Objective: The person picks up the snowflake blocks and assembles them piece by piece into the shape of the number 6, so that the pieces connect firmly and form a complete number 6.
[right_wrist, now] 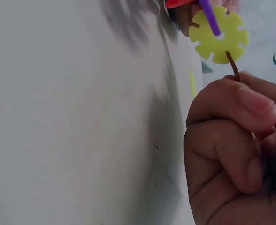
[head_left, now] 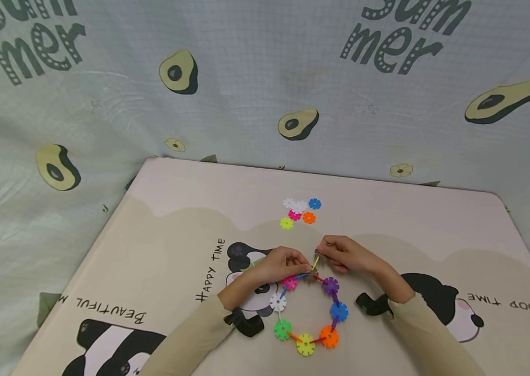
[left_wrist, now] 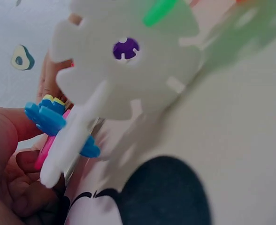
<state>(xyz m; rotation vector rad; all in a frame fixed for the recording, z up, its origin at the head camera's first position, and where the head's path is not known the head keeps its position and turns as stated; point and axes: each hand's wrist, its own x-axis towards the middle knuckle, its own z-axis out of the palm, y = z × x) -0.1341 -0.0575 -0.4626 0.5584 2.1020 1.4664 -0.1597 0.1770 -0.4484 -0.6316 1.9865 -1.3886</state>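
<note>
A ring of colourful notched plastic discs (head_left: pixel 305 345) lies on the table, its discs slotted together. At the ring's far side my left hand (head_left: pixel 285 263) pinches it beside a blue disc (left_wrist: pixel 45 119). A pink disc (head_left: pixel 290 283) and a white disc (left_wrist: pixel 124 75) hang close to that hand. My right hand (head_left: pixel 347 254) holds a brown disc (right_wrist: pixel 233 66) between thumb and curled index finger. The brown disc's edge meets a yellow disc (right_wrist: pixel 218 35), which stands between the two hands. The left fingertips show partly behind the yellow disc in the right wrist view.
Several loose discs lie together beyond the hands, among them a blue disc (head_left: pixel 314 203), an orange disc (head_left: pixel 309 218) and a yellow-green disc (head_left: pixel 286 223). The panda-printed tabletop (head_left: pixel 185 183) meets a hanging avocado-print cloth (head_left: pixel 241 78) at the back.
</note>
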